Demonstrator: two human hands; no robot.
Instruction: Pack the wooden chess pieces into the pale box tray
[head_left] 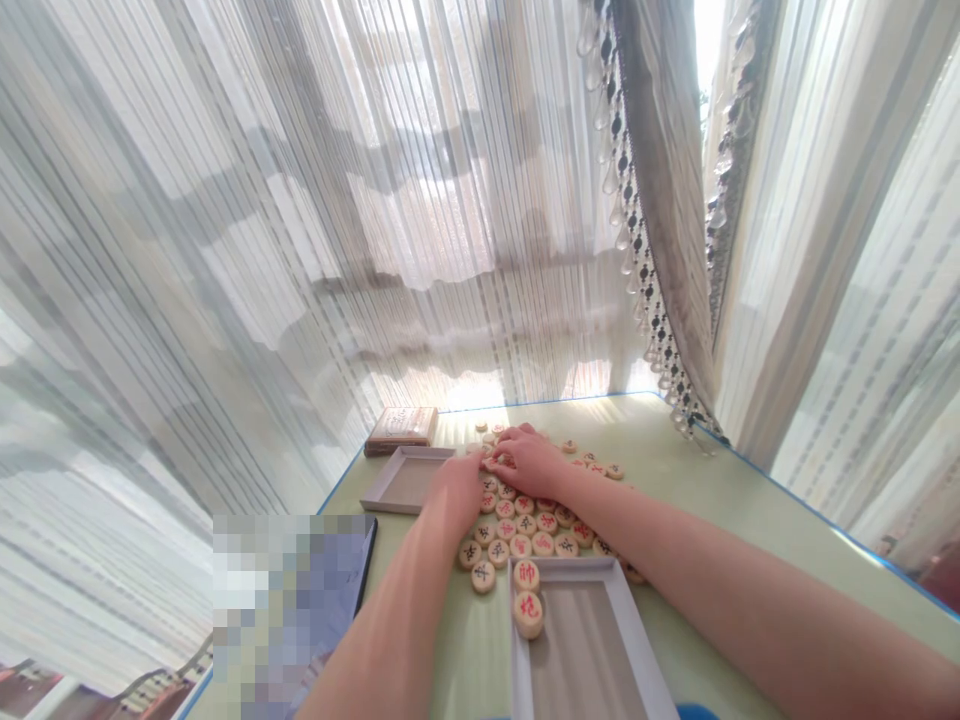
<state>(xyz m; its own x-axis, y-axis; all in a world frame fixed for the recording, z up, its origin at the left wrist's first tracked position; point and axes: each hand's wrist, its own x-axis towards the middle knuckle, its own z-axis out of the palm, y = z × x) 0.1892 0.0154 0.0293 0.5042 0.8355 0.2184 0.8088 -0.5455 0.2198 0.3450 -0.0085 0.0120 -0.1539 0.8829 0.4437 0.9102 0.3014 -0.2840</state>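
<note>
Several round wooden chess pieces (525, 525) with red or black characters lie spread on a pale green table (675, 470). My left hand (454, 492) rests at the left edge of the pile, fingers curled down onto pieces. My right hand (527, 458) lies over the far part of the pile, fingers bent and pressed on pieces. A shallow white box tray (600, 650) stands near me with two red-marked pieces (527, 595) stacked in its far left corner.
A second white tray (405, 480) sits to the left of the pile, a brown wooden box (403, 428) behind it. A dark tablet (300, 600), partly blurred, lies at the near left. Sheer curtains (375, 250) surround the table on its far and side edges.
</note>
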